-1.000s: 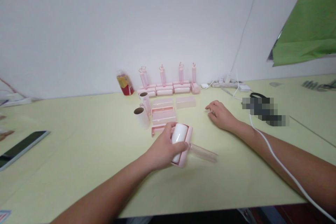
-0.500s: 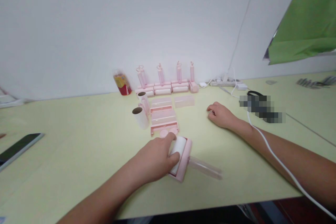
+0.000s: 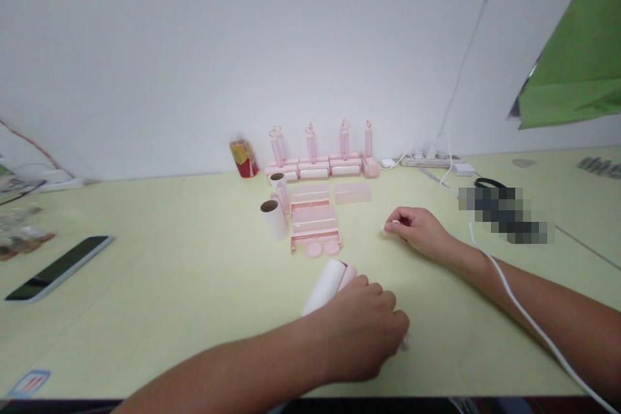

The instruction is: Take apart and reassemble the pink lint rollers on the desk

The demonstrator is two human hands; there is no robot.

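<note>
Near the table's front, my left hand (image 3: 363, 330) is closed round the handle of a pink lint roller (image 3: 324, 288). Its white sticky roll and part of the pink frame show beyond the knuckles; most of the handle is hidden. To the right, my right hand (image 3: 420, 233) pinches a small pale pinkish piece (image 3: 387, 228), too small to name, just above the tabletop. Two pink discs (image 3: 314, 250) lie behind the roller. Pink roller frames (image 3: 316, 239) and clear covers (image 3: 314, 217) lie behind those. Two white sticky rolls (image 3: 275, 222) with brown cores stand to their left.
Several finished-looking pink lint rollers (image 3: 314, 168) stand against the wall, handles up. A red and yellow packet (image 3: 244, 156) is left of them. A phone-like dark slab (image 3: 61, 268) lies at the left. A white cable (image 3: 509, 294) crosses over my right arm.
My left hand has moved from the white roll rightward onto the handle and closed round it. My right hand has shifted slightly, and a pale piece now shows in its pinch. The view has turned leftward.
</note>
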